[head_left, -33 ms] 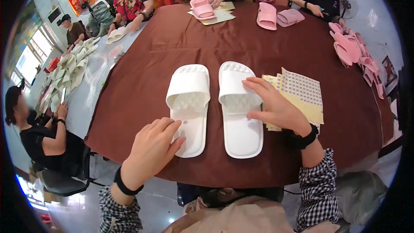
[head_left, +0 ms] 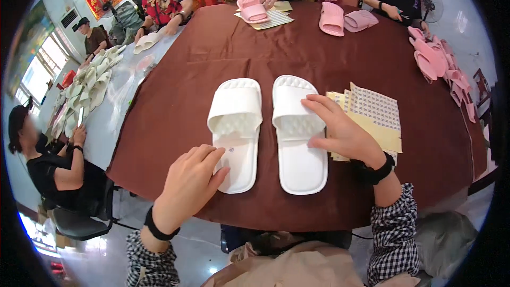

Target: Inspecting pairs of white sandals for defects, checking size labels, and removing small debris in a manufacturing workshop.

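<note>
Two white slide slippers lie side by side, toes away from me, on a brown tablecloth (head_left: 186, 101). My left hand (head_left: 188, 188) lies flat with its fingertips on the heel part of the left white slipper (head_left: 236, 127), beside a small sticker (head_left: 231, 150) on the footbed. My right hand (head_left: 340, 133) holds the right white slipper (head_left: 297, 154) at its strap, fingers on top and thumb on the footbed just below. A stack of yellow-backed sticker sheets (head_left: 380, 114) lies under and to the right of that hand.
Other people sit around the table. Pink slippers lie at the far side (head_left: 332, 18) and in a pile at the right edge (head_left: 435, 58). Several white slippers (head_left: 90, 85) cover a grey table to the left, where a seated person (head_left: 48, 165) works.
</note>
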`<action>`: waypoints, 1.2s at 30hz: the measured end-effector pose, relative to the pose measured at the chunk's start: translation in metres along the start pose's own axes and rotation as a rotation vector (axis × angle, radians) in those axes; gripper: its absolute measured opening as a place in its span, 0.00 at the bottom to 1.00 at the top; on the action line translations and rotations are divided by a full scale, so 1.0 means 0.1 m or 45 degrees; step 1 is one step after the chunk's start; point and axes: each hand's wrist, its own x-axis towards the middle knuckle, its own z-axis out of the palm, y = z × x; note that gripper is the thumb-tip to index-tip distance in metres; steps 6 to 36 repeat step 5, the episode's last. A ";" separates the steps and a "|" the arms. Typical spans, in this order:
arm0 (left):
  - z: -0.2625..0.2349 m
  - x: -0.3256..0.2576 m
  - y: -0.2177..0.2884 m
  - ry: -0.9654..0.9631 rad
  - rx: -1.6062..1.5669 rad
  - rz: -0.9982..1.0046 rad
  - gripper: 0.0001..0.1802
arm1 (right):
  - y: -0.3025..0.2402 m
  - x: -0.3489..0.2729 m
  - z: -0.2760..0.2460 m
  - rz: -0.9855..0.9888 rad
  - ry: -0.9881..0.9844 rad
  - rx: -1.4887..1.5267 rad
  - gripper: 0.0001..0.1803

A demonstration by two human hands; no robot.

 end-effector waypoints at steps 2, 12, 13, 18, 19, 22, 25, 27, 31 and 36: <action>0.06 -0.05 0.04 0.005 -0.039 -0.058 0.20 | -0.04 -0.01 0.02 -0.006 0.025 -0.049 0.45; 0.20 -0.12 0.10 0.086 -0.082 -0.075 0.20 | 0.00 -0.01 0.05 0.043 0.036 -0.099 0.47; 0.20 -0.12 0.10 0.086 -0.082 -0.075 0.20 | 0.00 -0.01 0.05 0.043 0.036 -0.099 0.47; 0.20 -0.12 0.10 0.086 -0.082 -0.075 0.20 | 0.00 -0.01 0.05 0.043 0.036 -0.099 0.47; 0.20 -0.12 0.10 0.086 -0.082 -0.075 0.20 | 0.00 -0.01 0.05 0.043 0.036 -0.099 0.47; 0.20 -0.12 0.10 0.086 -0.082 -0.075 0.20 | 0.00 -0.01 0.05 0.043 0.036 -0.099 0.47; 0.20 -0.12 0.10 0.086 -0.082 -0.075 0.20 | 0.00 -0.01 0.05 0.043 0.036 -0.099 0.47; 0.20 -0.12 0.10 0.086 -0.082 -0.075 0.20 | 0.00 -0.01 0.05 0.043 0.036 -0.099 0.47; 0.20 -0.12 0.10 0.086 -0.082 -0.075 0.20 | 0.00 -0.01 0.05 0.043 0.036 -0.099 0.47; 0.20 -0.12 0.10 0.086 -0.082 -0.075 0.20 | 0.00 -0.01 0.05 0.043 0.036 -0.099 0.47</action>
